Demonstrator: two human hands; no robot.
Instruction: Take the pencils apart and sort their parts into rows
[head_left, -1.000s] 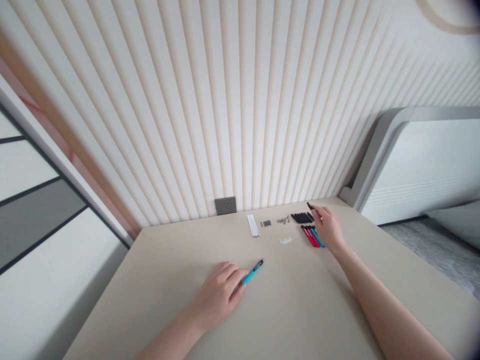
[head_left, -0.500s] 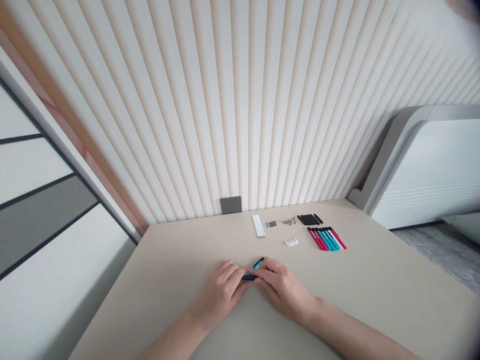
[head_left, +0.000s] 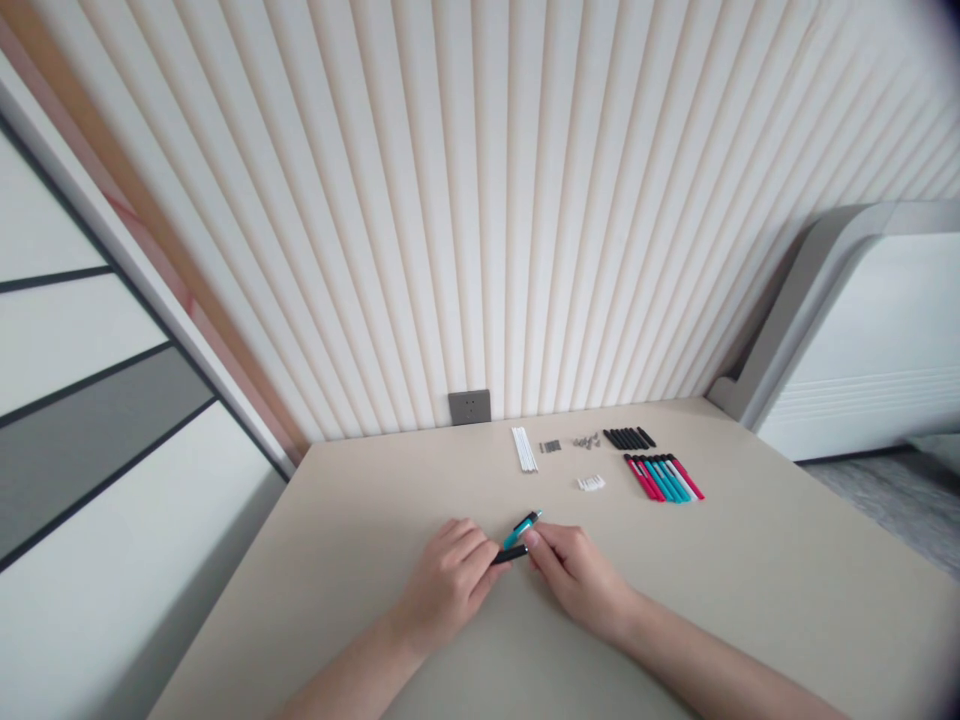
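Note:
Both hands meet low on the beige table [head_left: 750,590]. My left hand [head_left: 450,582] is curled, its fingers pinching the black rear piece [head_left: 510,553] of a teal pen. My right hand [head_left: 574,570] is closed on the teal pen [head_left: 522,527], whose tip points up and to the right. The two pieces touch between my fingertips. Farther back lie a row of red and teal pen barrels [head_left: 664,478] and a row of black pen parts [head_left: 628,438].
Near the wall lie white refill tubes [head_left: 524,449], small grey springs [head_left: 552,446], small metal bits [head_left: 587,440] and a little white piece [head_left: 591,483]. A grey wall socket [head_left: 469,407] sits above the table's back edge. A white unit [head_left: 862,340] stands at right.
My right hand left the black parts at the back, carried one to the teal pen in my left hand, and now both hands hold the pen, tilted slightly more upward.

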